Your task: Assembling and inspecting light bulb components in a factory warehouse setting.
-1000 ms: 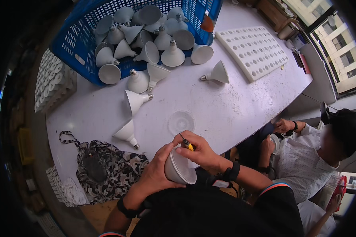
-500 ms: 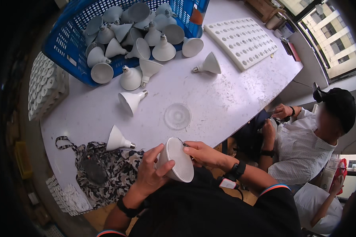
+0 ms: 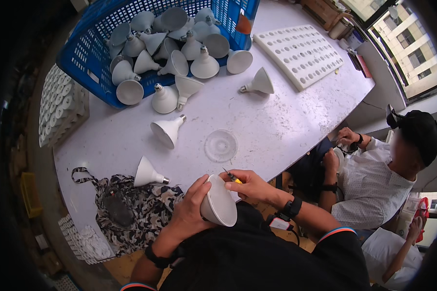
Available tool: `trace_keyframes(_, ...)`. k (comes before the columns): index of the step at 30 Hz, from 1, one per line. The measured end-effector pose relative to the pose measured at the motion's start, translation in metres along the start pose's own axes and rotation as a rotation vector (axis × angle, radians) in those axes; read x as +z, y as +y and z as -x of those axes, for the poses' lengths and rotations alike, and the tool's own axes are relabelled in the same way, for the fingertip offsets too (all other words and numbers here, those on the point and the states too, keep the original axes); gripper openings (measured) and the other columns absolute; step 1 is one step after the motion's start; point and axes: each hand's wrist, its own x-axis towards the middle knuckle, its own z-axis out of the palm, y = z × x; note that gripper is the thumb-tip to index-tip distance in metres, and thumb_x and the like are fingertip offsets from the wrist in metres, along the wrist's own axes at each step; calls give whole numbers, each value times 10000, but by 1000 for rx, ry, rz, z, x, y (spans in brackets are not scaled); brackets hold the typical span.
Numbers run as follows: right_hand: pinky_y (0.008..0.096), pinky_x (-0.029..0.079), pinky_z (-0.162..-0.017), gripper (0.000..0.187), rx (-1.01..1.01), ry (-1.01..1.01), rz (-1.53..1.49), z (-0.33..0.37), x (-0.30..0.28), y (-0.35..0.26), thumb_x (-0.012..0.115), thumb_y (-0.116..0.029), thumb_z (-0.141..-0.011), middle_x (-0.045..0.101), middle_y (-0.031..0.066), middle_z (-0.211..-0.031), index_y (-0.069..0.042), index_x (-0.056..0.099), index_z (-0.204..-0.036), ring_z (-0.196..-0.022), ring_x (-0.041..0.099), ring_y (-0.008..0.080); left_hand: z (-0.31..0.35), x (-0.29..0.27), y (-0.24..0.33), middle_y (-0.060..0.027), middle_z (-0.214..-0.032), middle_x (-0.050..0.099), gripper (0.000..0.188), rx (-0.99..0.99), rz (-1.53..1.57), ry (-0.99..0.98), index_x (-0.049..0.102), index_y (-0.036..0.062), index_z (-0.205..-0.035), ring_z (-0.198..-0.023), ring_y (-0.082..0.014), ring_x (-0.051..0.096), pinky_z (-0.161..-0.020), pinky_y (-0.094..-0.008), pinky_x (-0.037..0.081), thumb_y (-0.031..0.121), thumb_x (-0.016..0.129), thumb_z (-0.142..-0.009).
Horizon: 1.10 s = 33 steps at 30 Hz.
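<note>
My left hand (image 3: 192, 206) is closed round a white cone-shaped lamp bulb (image 3: 220, 201), its wide ribbed face turned to the right. The bulb's narrow end is hidden. Just above the bulb's rim my right hand (image 3: 250, 185) grips a small tool (image 3: 237, 180) with a yellow handle and a thin pointed metal tip; its exact kind is too small to tell. The tip points up and left, apart from the bulb. On the table beyond my hands lies a round clear lens cover (image 3: 221, 145). Nearer my left hand, a white bulb (image 3: 148, 173) lies on its side.
A blue crate (image 3: 97, 89) full of white bulbs stands at the far left, several more bulbs before it. A white tray with holes (image 3: 300, 56) lies at the back right. A camouflage cloth (image 3: 131, 213) covers the near left. A person (image 3: 374, 184) works at the right.
The tool has come away from the bulb's rim and tilted, so its yellow handle shows. My left fingers have shifted from across the bulb's face to its side. The view has moved slightly.
</note>
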Motion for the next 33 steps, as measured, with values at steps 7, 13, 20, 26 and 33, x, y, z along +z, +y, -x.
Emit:
trace_keyframes(7,176,323,-477,378,-34,43,9,-3,4,1,584,-306,-843,514,-38,-780,-85,556,-1148,-545,368,34,0,0,5,-150,-1274,372,921,128,-282,100,280,92,-1286,-1008,-313,521,-790,-360,493,121,797,-524)
trace_keyframes(13,176,331,-498,382,-95,3,-66,-2,2,9,591,-281,-840,518,-47,-820,-86,544,-1165,-585,390,32,3,1,8,-156,-1267,378,920,157,-383,63,255,86,-1305,-1007,-323,527,-769,-373,502,74,771,-544)
trace_keyframes(20,181,361,-553,425,-151,-51,-65,8,0,11,611,-286,-823,550,-28,-894,-73,524,-1181,-714,441,37,7,8,10,-169,-1245,401,940,41,-102,-58,233,96,-1301,-1019,-348,540,-691,-381,526,86,778,-535)
trace_keyframes(26,193,352,-510,556,93,100,-16,24,-5,22,581,-436,-803,524,7,-833,-64,486,-1205,-609,434,57,2,13,-4,-214,-1267,356,867,250,-298,107,264,176,-1289,-964,-377,545,-697,-389,515,81,756,-582)
trace_keyframes(33,192,300,-461,595,-26,84,-384,28,1,43,540,-444,-835,492,-5,-785,-65,396,-1270,-552,390,54,-3,24,4,-227,-1301,282,866,174,-316,-7,256,171,-1309,-1069,-400,458,-800,-411,477,118,760,-606)
